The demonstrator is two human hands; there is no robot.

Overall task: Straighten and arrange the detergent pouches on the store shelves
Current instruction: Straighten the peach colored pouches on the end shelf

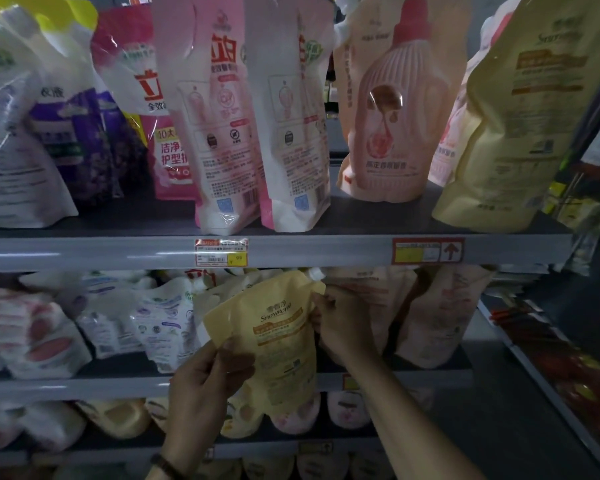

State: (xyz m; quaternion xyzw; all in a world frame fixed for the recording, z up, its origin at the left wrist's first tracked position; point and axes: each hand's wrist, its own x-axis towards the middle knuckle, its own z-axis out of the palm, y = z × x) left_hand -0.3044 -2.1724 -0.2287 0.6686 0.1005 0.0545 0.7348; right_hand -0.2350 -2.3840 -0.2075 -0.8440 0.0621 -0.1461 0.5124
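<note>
I hold a yellow detergent pouch (278, 337) with a white spout in front of the middle shelf (84, 386). My left hand (201, 382) grips its lower left edge. My right hand (340, 323) pinches its upper right edge. On the top shelf (118, 252) stand two pink-white pouches (229, 133), a peach pouch (392, 109) printed with a bottle, and a matching yellow pouch (510, 126) leaning at the right end.
White and purple pouches (59, 133) crowd the top shelf's left. Peach pouches (437, 317) stand behind my right hand; white pouches (160, 323) lie at the middle shelf's left. Price tags (221, 252) sit on the shelf rail. Another rack (568, 368) runs at the right.
</note>
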